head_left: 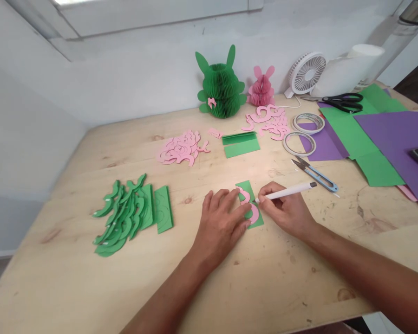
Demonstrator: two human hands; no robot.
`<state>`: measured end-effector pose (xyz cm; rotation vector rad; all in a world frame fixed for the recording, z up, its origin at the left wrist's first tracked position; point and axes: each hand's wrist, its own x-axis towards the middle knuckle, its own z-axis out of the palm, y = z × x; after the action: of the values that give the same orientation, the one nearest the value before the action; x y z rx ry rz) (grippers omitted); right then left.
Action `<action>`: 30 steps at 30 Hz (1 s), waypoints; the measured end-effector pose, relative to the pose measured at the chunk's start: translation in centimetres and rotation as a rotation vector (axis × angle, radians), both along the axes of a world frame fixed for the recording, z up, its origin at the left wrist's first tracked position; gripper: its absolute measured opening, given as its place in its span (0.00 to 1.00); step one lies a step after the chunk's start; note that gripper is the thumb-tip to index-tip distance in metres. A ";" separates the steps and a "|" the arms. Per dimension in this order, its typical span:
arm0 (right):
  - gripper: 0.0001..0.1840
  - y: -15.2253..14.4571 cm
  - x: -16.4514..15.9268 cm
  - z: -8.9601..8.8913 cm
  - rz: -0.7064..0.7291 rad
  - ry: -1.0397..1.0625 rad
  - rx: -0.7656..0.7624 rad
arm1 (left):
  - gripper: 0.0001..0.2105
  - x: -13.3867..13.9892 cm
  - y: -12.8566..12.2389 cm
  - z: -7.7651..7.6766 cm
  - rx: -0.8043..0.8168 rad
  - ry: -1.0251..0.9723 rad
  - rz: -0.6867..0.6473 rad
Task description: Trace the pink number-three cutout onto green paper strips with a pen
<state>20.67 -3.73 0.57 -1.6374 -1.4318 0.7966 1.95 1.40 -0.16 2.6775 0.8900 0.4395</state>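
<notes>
My right hand point(285, 209) grips a white pen point(289, 190) with a dark end; its tip meets the edge of a curved pink paper cutout point(253, 214). The cutout lies on a small green paper strip point(256, 225) in front of me. My left hand point(225, 215) rests on the strip's left side, fingers spread, the fingertips pressing the cutout down and covering part of it. Left of that hand lie a green card with drawn curves point(164, 209) and a pile of green paper cutouts point(123, 218). Beyond my hands is a folded green card point(242, 147).
Pink cutouts point(181, 149) lie mid-table. At the back stand green point(223, 90) and pink point(262, 90) paper rabbits and a fan point(307, 73). Tape rolls point(299, 144), thread snips point(316, 175), black-handled scissors point(344, 100), purple paper point(400, 139) and green sheets point(360, 134) are to the right.
</notes>
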 end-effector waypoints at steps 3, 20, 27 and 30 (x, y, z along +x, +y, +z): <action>0.05 0.0 0.0 -0.1 0.024 -0.009 -0.014 | 0.11 0.0 0.0 0.0 0.016 0.000 -0.003; 0.04 -0.2 0.1 0.0 0.087 -0.213 0.055 | 0.12 -0.2 0.1 0.1 0.034 0.028 -0.028; 0.04 -0.1 0.0 -0.1 0.059 -0.105 0.016 | 0.11 -0.1 0.0 0.1 0.009 0.029 -0.023; 0.06 0.0 0.1 0.0 0.027 0.003 0.004 | 0.11 -0.1 0.0 0.1 0.008 0.026 -0.019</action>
<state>20.77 -3.78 0.53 -1.6158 -1.4556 0.8108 1.83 1.39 -0.05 2.7023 0.8705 0.4057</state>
